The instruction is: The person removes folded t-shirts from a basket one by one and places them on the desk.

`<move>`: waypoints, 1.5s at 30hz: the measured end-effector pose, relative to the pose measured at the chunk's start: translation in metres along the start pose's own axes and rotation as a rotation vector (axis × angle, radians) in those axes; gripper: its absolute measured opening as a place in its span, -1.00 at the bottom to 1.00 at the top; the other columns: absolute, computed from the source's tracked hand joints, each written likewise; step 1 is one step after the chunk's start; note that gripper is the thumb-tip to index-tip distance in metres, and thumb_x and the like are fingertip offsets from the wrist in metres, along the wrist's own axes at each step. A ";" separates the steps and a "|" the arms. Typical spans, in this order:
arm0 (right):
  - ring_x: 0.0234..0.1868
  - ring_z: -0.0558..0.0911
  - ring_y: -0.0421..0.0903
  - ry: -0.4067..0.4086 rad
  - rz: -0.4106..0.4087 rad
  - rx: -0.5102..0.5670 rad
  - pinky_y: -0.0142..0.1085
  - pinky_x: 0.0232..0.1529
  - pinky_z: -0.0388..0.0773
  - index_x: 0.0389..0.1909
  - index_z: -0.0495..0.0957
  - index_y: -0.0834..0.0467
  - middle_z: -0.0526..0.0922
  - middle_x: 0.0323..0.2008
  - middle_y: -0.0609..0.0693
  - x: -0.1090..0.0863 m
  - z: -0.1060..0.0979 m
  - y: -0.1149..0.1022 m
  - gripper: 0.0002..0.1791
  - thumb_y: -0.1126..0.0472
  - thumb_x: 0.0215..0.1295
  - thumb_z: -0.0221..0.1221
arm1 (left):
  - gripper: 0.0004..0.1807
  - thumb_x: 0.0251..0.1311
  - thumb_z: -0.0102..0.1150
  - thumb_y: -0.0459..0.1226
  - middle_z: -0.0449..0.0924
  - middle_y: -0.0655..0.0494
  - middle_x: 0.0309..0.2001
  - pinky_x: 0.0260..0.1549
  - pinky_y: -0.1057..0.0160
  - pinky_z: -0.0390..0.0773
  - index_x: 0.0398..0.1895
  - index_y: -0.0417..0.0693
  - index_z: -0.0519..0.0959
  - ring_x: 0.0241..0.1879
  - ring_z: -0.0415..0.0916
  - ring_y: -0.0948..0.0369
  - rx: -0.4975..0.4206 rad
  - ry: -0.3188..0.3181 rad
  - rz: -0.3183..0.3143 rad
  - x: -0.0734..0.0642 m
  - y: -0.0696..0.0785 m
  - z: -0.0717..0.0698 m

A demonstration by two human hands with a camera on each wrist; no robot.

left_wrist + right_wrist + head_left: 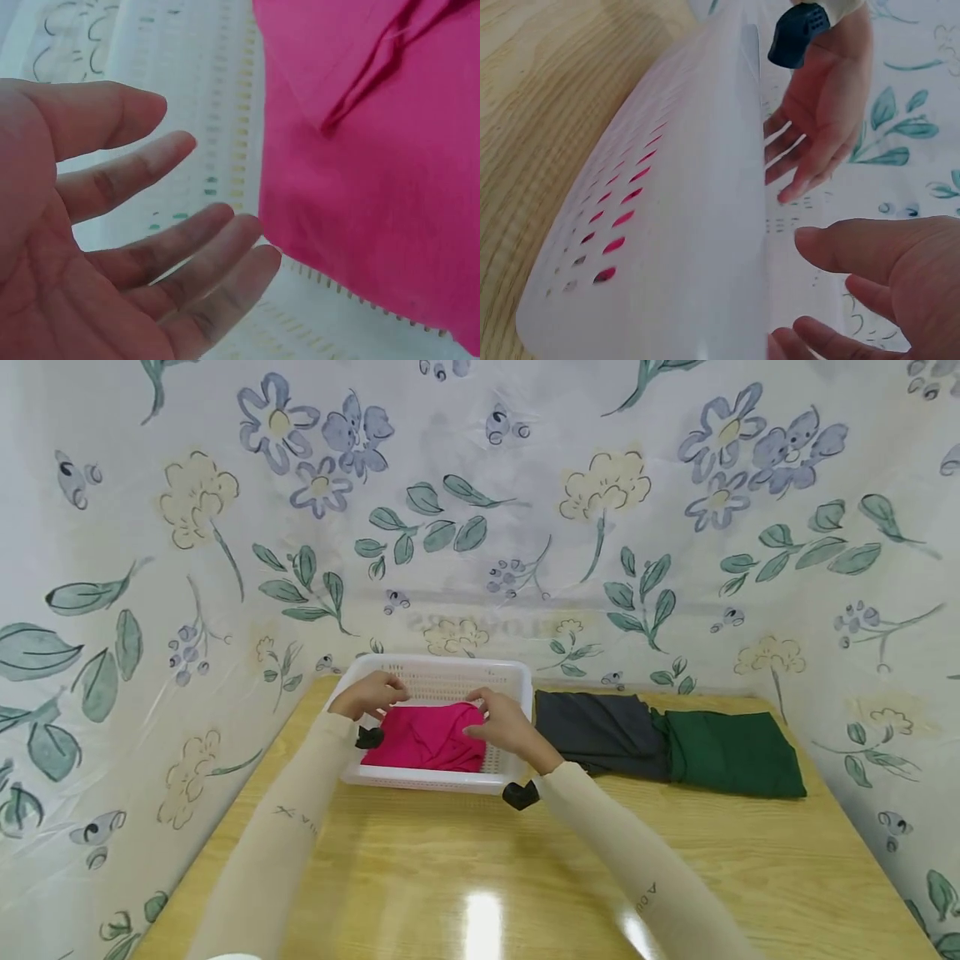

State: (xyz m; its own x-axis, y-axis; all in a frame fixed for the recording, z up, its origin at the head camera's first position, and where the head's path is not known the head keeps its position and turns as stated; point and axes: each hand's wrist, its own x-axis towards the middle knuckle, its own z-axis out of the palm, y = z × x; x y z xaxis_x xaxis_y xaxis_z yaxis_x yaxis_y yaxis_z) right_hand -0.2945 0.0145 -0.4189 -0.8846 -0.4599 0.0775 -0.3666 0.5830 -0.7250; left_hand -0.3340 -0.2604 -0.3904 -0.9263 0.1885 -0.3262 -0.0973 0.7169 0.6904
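Observation:
A bright pink folded cloth [429, 739] lies in a white perforated plastic basket [438, 778], a loose fold showing on its top. My left hand [373, 693] is over the basket's left side, fingers spread and relaxed. In the left wrist view, that hand's fingertips [262, 259] come right up to the edge of the pink cloth [390, 217]. At the cloth's right side is my right hand [502, 723], its fingers loosely bent and overlapping the cloth edge in the head view. From the right wrist, the basket wall [697, 225] hides most of the cloth.
Right of the basket lies a dark grey folded cloth [600, 733], with a dark green folded cloth [735, 752] against it. All stand on a wooden table [420, 860]. A flower-patterned sheet [525, 552] hangs behind and along both sides.

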 end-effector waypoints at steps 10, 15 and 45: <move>0.33 0.47 0.13 -0.093 0.118 -0.035 -0.06 0.28 0.46 0.39 0.38 0.33 0.52 0.31 0.22 0.011 0.010 -0.010 -0.27 0.26 0.23 0.43 | -0.54 0.45 0.11 -0.09 0.46 -0.17 0.09 -0.20 0.10 0.60 0.21 -0.25 0.50 -0.12 0.52 -0.01 0.027 -0.066 -0.107 0.003 -0.012 -0.005; 0.25 0.50 0.11 -0.131 0.210 0.010 -0.07 0.18 0.52 0.41 0.34 0.32 0.51 0.30 0.22 0.011 0.012 -0.013 -0.24 0.24 0.25 0.43 | -0.52 0.45 0.08 -0.09 0.47 -0.16 0.00 -0.15 0.07 0.60 0.24 -0.27 0.47 -0.13 0.55 -0.01 0.029 -0.101 -0.110 0.003 -0.012 -0.004; -0.31 0.32 -0.10 -0.111 0.422 0.435 -0.23 -0.28 0.32 -0.56 0.30 0.10 0.34 -0.43 -0.03 0.027 0.025 -0.005 -0.62 0.22 0.27 0.33 | -0.70 0.53 0.00 -0.25 0.14 0.20 -0.61 -0.58 0.43 0.26 0.08 -0.35 0.41 -0.62 0.12 0.33 -0.073 -0.169 -0.141 0.015 -0.023 0.002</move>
State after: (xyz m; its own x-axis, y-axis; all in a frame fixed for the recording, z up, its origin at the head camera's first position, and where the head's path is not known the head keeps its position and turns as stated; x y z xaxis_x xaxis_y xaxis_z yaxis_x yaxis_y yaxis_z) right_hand -0.3094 -0.0178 -0.4305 -0.8836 -0.3301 -0.3321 0.1808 0.4138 -0.8923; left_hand -0.3452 -0.2728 -0.4123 -0.8283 0.2040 -0.5218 -0.2532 0.6945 0.6735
